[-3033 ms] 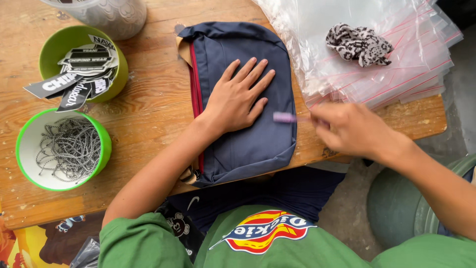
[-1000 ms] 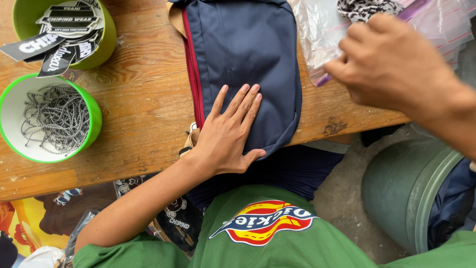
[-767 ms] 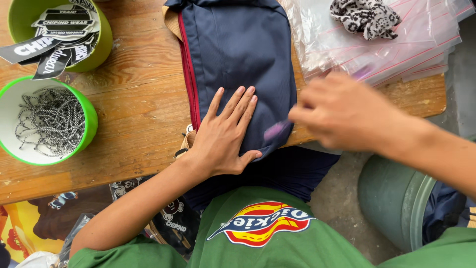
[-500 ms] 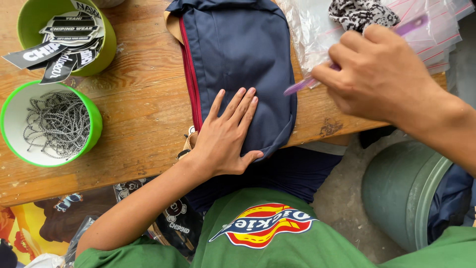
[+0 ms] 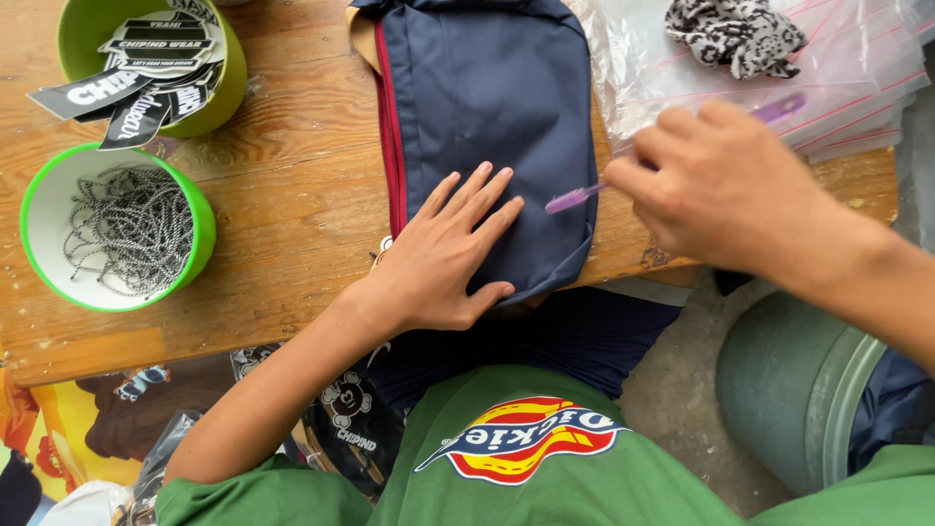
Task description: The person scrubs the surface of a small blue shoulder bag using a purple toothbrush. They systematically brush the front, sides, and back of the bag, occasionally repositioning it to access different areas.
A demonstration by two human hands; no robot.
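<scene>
A navy blue pouch bag (image 5: pixel 492 107) with a red zip edge lies on the wooden table (image 5: pixel 292 205), its near end hanging over the table's front edge. My left hand (image 5: pixel 443 258) lies flat on the bag's near end, fingers spread, pressing it down. My right hand (image 5: pixel 721 190) hovers over the bag's right side and grips a thin purple tool (image 5: pixel 584 195); its purple tip points left and lies just above the fabric, close to my left fingertips.
A stack of clear zip bags (image 5: pixel 838 68) lies at the table's right, with a black-and-white patterned scrunchie (image 5: pixel 735 34) on top. Two green bowls stand at the left: one with printed labels (image 5: pixel 146 58), one with coiled cords (image 5: pixel 122 229). A grey-green bin (image 5: pixel 794 390) stands below right.
My right hand has swept back and forth over the bag's right edge with the purple tool, its tip now lower and pointing at the fabric. My left hand has stayed flat on the bag.
</scene>
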